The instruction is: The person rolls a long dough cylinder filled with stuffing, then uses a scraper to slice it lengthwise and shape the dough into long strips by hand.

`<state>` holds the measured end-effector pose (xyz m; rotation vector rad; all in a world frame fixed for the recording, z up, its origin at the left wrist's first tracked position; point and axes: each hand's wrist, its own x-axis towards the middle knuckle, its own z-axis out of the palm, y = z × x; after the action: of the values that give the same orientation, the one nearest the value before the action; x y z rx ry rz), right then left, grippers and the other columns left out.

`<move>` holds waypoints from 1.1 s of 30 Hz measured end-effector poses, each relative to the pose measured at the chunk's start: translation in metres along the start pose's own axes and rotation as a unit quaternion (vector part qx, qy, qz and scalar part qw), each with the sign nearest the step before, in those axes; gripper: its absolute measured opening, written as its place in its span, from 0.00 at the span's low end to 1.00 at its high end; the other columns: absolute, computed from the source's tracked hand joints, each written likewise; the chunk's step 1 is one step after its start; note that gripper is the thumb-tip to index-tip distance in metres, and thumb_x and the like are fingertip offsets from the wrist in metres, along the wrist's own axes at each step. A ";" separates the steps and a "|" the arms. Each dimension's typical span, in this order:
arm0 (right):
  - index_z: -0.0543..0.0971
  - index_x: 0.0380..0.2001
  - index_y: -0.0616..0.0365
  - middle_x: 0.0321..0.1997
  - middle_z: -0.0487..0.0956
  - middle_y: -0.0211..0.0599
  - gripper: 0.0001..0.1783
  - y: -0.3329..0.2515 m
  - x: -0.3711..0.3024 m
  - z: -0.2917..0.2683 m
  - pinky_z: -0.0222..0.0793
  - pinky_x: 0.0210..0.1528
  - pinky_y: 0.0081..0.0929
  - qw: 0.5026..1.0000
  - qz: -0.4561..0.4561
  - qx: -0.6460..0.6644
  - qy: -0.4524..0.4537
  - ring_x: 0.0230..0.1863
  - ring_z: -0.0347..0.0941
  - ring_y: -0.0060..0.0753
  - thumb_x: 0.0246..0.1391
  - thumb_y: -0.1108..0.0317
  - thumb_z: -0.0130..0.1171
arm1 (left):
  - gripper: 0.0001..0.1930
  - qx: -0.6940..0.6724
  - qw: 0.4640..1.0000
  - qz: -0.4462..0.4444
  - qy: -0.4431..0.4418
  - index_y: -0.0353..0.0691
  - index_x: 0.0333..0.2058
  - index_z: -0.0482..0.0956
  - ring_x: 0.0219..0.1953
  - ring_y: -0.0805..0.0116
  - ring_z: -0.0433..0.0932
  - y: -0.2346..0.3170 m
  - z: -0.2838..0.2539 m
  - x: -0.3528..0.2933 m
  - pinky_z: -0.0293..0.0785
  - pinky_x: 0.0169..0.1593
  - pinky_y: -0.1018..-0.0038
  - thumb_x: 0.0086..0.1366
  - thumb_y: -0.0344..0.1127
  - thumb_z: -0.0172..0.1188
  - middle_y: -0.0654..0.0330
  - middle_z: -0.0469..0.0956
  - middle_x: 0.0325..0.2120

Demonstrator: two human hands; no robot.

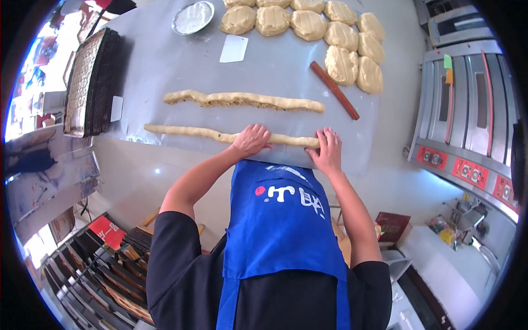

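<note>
A long, thin dough rope point(190, 131) lies along the near edge of the metal table point(165, 66). My left hand point(253, 139) is curled over its middle, fingers bent around the dough. At the rope's right end, my right hand point(327, 150) grips it between thumb and fingers. Just beyond lies a second, thicker dough rope point(247, 101), with a dark speckled filling showing along its near side; neither hand touches it. A brown wooden rolling pin point(334, 90) rests at a slant, farther off to the right.
Several flattened dough pieces point(308, 25) sit at the far right of the table. A white scraper point(234, 48) and a round dish of white powder point(192, 17) are left of them. A dark woven basket point(91, 82) stands at the left edge, a steel oven point(467, 110) at the right.
</note>
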<state>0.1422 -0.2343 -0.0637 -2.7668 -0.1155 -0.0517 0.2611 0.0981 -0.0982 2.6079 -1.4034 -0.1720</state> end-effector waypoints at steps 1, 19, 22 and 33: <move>0.73 0.73 0.57 0.75 0.71 0.55 0.49 -0.003 0.005 0.001 0.51 0.82 0.67 1.000 0.018 -0.007 0.002 0.78 0.63 0.64 0.55 0.44 0.78 | 0.31 -0.010 1.000 0.010 -0.006 0.42 0.46 0.77 0.48 0.57 0.79 -0.001 0.001 0.003 0.77 0.53 0.63 0.64 0.66 0.66 0.58 0.78 0.41; 0.72 0.77 0.40 0.83 0.58 0.62 0.53 -0.031 0.016 -0.022 0.44 0.84 0.70 0.990 0.091 -0.008 -0.105 0.85 0.52 0.65 0.48 0.47 0.83 | 0.26 -0.050 0.994 0.093 -0.027 0.42 0.44 0.78 0.47 0.59 0.80 0.045 -0.004 0.071 0.76 0.50 0.62 0.64 0.61 0.69 0.57 0.79 0.40; 0.78 0.73 0.41 0.80 0.65 0.55 0.44 -0.033 0.010 -0.020 0.46 0.84 0.68 0.996 0.048 -0.027 -0.065 0.83 0.57 0.61 0.53 0.51 0.80 | 0.30 -0.070 0.992 0.071 -0.081 0.41 0.48 0.79 0.50 0.59 0.79 0.050 -0.001 0.071 0.77 0.52 0.62 0.60 0.61 0.72 0.57 0.78 0.43; 0.86 0.50 0.61 0.56 0.82 0.46 0.16 -0.034 -0.003 -0.014 0.64 0.74 0.51 0.996 0.020 0.042 0.072 0.65 0.76 0.52 0.63 0.67 0.60 | 0.26 -0.186 0.982 0.018 0.021 0.41 0.50 0.81 0.54 0.54 0.77 0.093 -0.013 0.093 0.74 0.59 0.59 0.58 0.49 0.77 0.57 0.78 0.45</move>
<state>0.1360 -0.2083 -0.0383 -2.6705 -0.0245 -0.2313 0.2389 -0.0290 -0.0682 2.2668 -1.2617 -0.3360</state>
